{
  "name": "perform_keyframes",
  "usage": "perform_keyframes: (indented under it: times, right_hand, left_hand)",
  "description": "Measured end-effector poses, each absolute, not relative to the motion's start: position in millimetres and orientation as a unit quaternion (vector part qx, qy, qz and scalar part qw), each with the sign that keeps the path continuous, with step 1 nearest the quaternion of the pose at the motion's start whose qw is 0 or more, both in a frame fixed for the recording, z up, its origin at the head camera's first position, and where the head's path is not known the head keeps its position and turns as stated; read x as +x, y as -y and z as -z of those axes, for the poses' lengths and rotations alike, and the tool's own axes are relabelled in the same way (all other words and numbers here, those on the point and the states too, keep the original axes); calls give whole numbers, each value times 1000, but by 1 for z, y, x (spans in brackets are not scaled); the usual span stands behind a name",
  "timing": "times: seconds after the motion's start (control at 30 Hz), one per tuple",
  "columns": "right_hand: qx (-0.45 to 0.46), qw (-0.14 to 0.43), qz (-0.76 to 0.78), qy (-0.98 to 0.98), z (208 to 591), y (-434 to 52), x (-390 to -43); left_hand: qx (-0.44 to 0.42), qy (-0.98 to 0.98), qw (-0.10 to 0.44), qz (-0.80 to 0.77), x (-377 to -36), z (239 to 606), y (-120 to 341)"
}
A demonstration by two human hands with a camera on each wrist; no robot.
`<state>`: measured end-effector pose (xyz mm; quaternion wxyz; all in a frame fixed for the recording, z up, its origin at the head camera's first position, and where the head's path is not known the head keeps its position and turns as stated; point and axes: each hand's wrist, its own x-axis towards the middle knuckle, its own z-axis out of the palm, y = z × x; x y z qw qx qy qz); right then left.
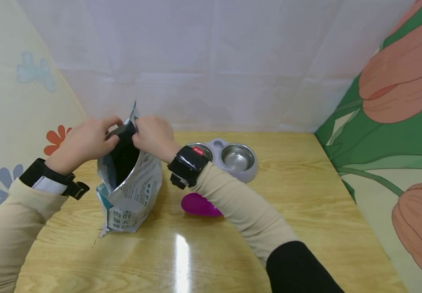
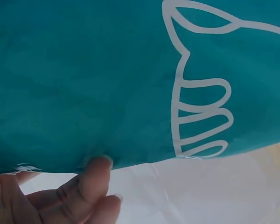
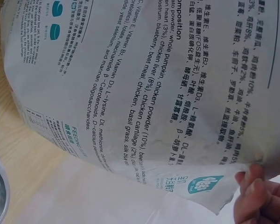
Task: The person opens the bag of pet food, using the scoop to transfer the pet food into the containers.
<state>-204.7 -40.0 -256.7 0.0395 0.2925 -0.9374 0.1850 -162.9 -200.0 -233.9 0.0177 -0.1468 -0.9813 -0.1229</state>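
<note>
Near the table's [image 1: 306, 211] left edge, my left hand [image 1: 82, 144] and right hand [image 1: 154, 136] pinch the pet-food bag's [image 1: 132, 191] opened mouth; my forearm half-hides a magenta object [image 1: 196, 204].

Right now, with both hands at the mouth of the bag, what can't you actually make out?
- Bag contents: head view shows only a dark opening.
- Left hand grip: fingertips hidden behind the bag's rim; left wrist view filled by the teal panel.
- Magenta object: mostly covered by the right forearm; shape unclear.
- Near bowl of the double feeder: hidden by the right wrist strap.
- Right hand: cut off by the right wrist view's edge.
</note>
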Motion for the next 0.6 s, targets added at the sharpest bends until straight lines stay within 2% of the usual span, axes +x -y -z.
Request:
perform_keyframes:
  times: [0.6]
  right_hand:
    - [290,42,-200,935,261,33,-205]
  left_hand:
    - [-127,985,31,113,-160,236,205]
